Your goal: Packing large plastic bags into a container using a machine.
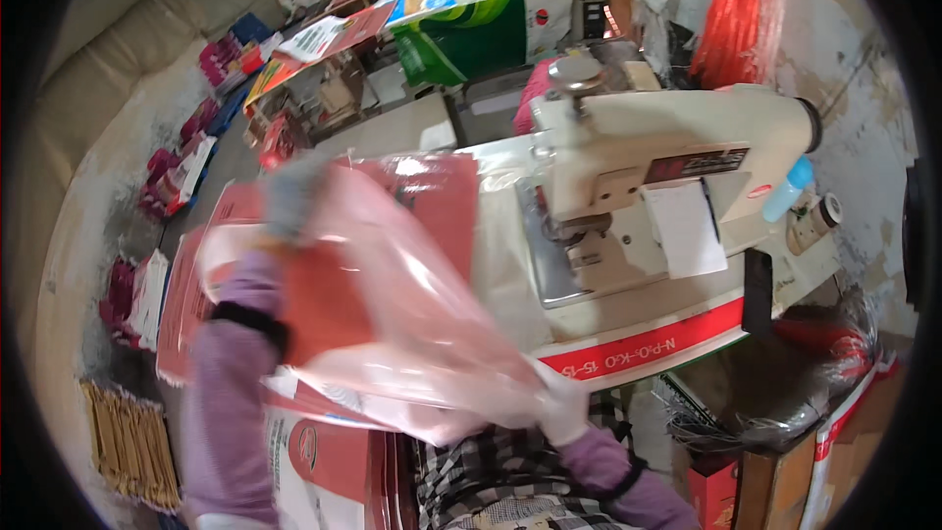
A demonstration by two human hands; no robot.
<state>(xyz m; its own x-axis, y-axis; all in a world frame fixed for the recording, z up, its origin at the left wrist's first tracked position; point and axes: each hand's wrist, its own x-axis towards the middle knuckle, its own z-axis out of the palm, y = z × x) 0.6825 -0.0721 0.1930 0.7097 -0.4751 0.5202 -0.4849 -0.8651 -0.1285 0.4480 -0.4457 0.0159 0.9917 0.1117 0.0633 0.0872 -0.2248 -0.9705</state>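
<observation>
A pinkish-red plastic sack (407,280), glossy and partly see-through, stretches slantwise between my two hands. My left hand (292,201), in a grey glove, is at its upper left corner and smeared by motion; its fingers seem closed on the edge. At the lower right corner, close to my lap, my right hand (563,402) in a pale glove grips the sack. Beneath it lies a stack of flat red printed sacks (446,198). To the right stands a cream industrial sewing machine (638,152), its needle area apart from both hands.
More red and white sacks (329,471) hang at the table's front edge. A red strip (648,342) runs along the machine bed. A light-blue bottle (788,188) stands behind the machine. Bundled sacks (128,442) lie at left; orange-red strands (738,20) hang at back right.
</observation>
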